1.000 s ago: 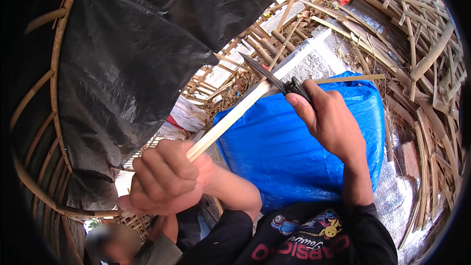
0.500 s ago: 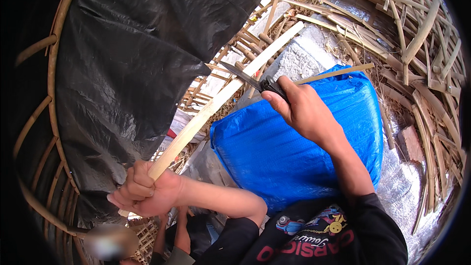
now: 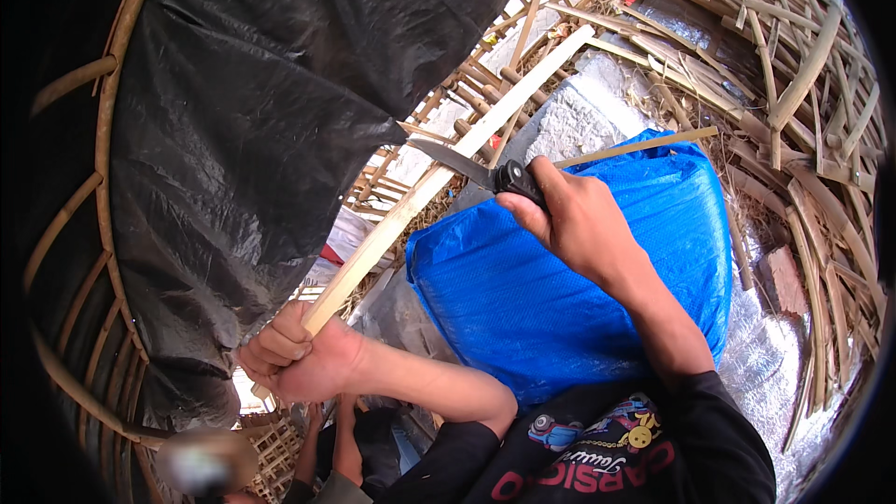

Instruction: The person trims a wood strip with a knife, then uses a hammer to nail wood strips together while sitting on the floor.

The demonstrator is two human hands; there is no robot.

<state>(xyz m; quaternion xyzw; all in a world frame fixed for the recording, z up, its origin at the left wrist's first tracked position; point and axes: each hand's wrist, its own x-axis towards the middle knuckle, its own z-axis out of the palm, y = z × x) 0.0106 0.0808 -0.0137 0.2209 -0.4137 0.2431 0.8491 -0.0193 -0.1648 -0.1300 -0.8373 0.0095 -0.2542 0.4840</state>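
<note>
The lower end of the bamboo strip (image 3: 439, 182) is being hidden inside the closed left hand (image 3: 294, 359). The knife (image 3: 485, 173) handle is being covered by the right hand (image 3: 574, 219). At seven o'clock, a blurred patch (image 3: 201, 462) cannot be identified. The blue sack (image 3: 560, 289) is being partly hidden by the right forearm.

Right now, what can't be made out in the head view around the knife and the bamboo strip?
- Knife handle: wrapped by the right hand, only the blade shows.
- Bamboo strip lower end: hidden inside the left hand.
- Blade edge contact with the strip: too small to tell.
- Blue bundle underside: covered by the right forearm and sleeve.
- Object at the lower left edge: blurred.
</note>
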